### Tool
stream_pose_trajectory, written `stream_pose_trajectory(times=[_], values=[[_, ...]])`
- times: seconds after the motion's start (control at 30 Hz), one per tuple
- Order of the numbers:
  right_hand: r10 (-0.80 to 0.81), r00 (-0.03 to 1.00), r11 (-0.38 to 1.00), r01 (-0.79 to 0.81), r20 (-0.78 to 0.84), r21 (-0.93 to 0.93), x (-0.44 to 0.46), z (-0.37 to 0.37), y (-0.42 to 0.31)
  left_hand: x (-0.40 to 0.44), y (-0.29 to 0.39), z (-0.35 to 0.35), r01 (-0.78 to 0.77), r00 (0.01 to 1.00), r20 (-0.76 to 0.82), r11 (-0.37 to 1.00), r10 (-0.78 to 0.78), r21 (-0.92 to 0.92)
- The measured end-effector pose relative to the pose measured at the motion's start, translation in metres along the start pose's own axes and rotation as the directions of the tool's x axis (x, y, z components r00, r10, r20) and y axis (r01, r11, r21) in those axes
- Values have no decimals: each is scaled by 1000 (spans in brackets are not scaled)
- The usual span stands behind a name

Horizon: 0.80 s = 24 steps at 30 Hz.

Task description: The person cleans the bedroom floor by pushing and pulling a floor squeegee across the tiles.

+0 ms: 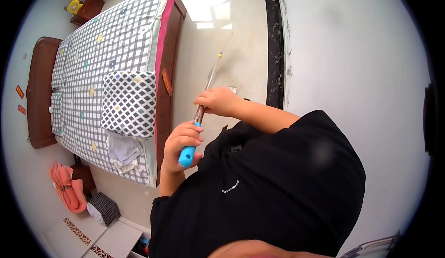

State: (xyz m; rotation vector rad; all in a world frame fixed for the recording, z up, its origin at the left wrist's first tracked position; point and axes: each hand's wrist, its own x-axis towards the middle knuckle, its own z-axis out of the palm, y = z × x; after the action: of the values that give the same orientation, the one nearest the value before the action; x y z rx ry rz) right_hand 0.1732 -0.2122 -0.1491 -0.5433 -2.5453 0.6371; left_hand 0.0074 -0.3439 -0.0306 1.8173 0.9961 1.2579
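A long metal pole (212, 75) with a blue end grip (187, 156) and a small yellow collar runs slantwise before me, over the tiled floor. Its far end, past the collar, is too thin and faint to make out. My left hand (181, 143) is wrapped round the blue grip at the near end. Farther up, my right hand (220, 101) closes round the metal shaft. Below my right forearm, dark cloth partly hides the floor.
To the left stands a bed (121, 31) with a checked sheet, a folded patterned quilt (128, 103) and grey cloth (124, 147). A white wall (347, 49) with dark skirting (275, 49) runs along the right. A patterned box (104, 208) and pink clothing (68, 188) are at lower left.
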Motion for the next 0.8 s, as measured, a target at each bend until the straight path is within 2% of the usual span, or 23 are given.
stream_pose_trajectory(times=[0.07,0.13,0.17,0.27,0.3,0.37,0.4,0.47,0.63,0.8], values=[[14,998,1000,-14,66,3,16,-7,30,25,-13,10,18,1000,-17,1000,-18,-12],[-58,998,998,58,-1,24,34,0,71,47,-41,23,38,993,-112,989,-22,142],[51,993,995,-59,106,75,43,-3,89,60,-58,31,45,984,-178,985,-15,166],[23,999,994,-25,25,104,68,3,157,96,-112,58,184,942,-322,947,-93,264],[162,955,984,-175,248,32,78,-11,168,105,-128,66,190,941,-326,944,-96,270],[172,947,984,-178,271,-2,89,1,206,121,-158,79,317,913,-364,882,-185,347],[191,937,981,-187,294,-42,94,5,223,128,-171,85,324,910,-370,878,-187,353],[167,935,986,-155,313,-64,101,16,252,136,-195,95,459,817,-460,876,-348,152],[99,920,992,-60,379,-114,109,32,296,150,-236,103,501,786,-475,858,-395,116],[85,936,996,-78,342,-36,100,26,320,166,-239,110,472,832,-376,877,-407,95]])
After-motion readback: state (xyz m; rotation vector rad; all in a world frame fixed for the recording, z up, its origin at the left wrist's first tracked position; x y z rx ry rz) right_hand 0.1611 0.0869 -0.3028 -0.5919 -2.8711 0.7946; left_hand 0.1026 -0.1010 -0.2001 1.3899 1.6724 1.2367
